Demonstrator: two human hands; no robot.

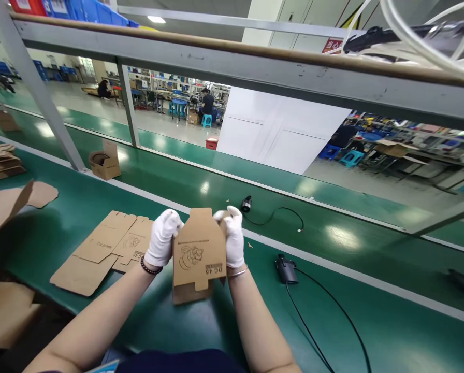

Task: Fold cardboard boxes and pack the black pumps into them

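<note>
A partly folded brown cardboard box (200,254), printed with a line drawing and "DC 45", stands tilted between my hands above the green bench. My left hand (164,235), in a white glove, grips its left edge with curled fingers. On the opposite side my right hand (232,233), gloved too, closes on the right edge and a side flap. Flat unfolded box blanks (92,248) lie to the left of my left hand. Right of my right hand rests a black device (286,269) with a black cable.
A small black part with a cable (246,203) lies on the green conveyor beyond. An open box (105,163) with something dark inside stands farther left. Stacked cardboard (1,163) sits at far left. A metal shelf rail (232,59) crosses overhead, white cables (422,46) above it.
</note>
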